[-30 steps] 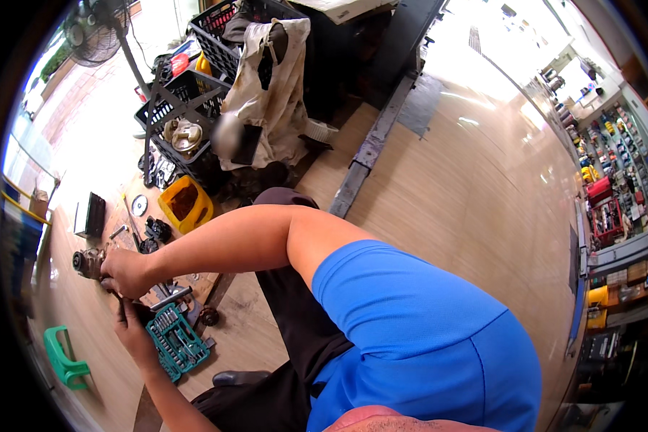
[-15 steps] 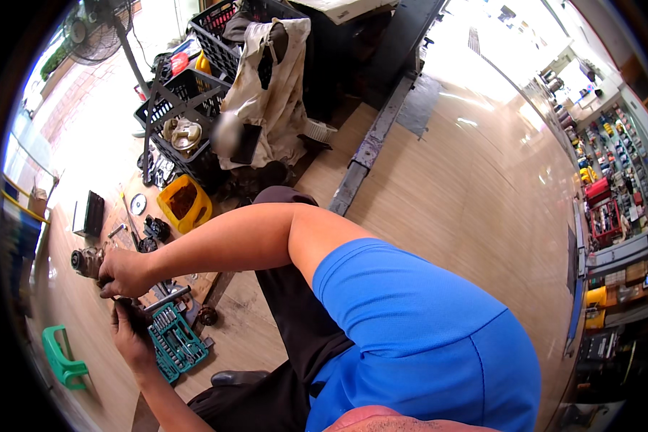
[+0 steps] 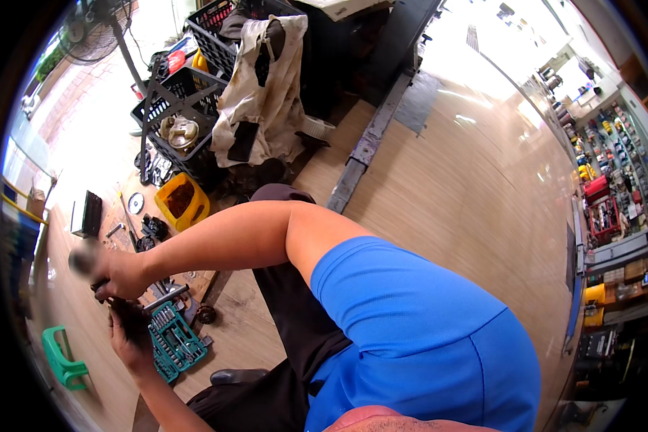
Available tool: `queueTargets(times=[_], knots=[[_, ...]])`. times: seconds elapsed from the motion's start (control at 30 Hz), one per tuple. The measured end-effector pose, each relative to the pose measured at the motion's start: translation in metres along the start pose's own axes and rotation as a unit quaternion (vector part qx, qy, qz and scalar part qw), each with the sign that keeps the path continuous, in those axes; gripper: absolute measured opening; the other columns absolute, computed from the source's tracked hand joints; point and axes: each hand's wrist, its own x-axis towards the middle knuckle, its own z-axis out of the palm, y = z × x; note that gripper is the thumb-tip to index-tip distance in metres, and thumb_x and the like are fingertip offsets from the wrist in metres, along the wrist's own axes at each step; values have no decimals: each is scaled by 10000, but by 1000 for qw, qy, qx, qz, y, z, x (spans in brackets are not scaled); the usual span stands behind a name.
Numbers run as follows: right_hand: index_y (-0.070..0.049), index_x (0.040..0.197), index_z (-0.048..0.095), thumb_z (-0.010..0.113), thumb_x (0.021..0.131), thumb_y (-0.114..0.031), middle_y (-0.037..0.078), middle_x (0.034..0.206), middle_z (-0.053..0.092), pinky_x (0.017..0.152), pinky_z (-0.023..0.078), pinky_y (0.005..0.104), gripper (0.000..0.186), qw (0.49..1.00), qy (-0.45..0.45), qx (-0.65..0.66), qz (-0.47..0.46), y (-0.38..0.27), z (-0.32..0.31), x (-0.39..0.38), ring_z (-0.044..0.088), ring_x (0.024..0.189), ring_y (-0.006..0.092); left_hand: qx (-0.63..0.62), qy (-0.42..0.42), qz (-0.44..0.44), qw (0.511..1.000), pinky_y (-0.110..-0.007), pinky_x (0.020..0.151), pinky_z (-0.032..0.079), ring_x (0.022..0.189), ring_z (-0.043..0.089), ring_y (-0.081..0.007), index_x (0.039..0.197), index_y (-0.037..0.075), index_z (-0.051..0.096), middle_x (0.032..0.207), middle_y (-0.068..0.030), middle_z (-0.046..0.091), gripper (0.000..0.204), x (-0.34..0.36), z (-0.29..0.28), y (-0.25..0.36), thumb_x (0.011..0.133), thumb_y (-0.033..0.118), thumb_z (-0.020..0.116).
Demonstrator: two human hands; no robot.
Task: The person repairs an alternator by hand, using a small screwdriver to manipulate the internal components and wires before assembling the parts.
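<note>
Head — metal part [image 3: 85,260], any lettering blurred

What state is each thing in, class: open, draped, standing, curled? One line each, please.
Green socket case: open, tools inside
Yellow container: open, dark inside
Stained cloth: draped
Fan: standing, spinning unclear
Right hand: curled, grip blurred
Blurred part: at the right hand
Left hand: fingers bent, grip unclear
</note>
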Motion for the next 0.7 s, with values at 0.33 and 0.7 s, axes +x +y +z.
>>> queueTargets(times=[0.33, 0.7], knots=[[6, 902, 713, 697, 843, -181, 234, 829, 677, 756, 520, 406, 197, 996, 28, -45, 73, 2, 12, -3, 679, 837, 350, 344, -5, 123, 931, -281, 669, 498, 723, 629, -142, 1087, 4, 665, 846, -47, 677, 297, 27, -63, -5, 1038, 255, 515], [16, 881, 712, 688, 845, -207, 231, 825, 678, 764, 519, 409, 227, 993, -21, 38, 111, -16, 2, -5, 679, 832, 352, 200, -52, 48, 977, -309, 709, 508, 796, 639, -165, 1143, -21, 631, 914, -84, 684, 345, 23, -69, -3, 1029, 289, 530]])
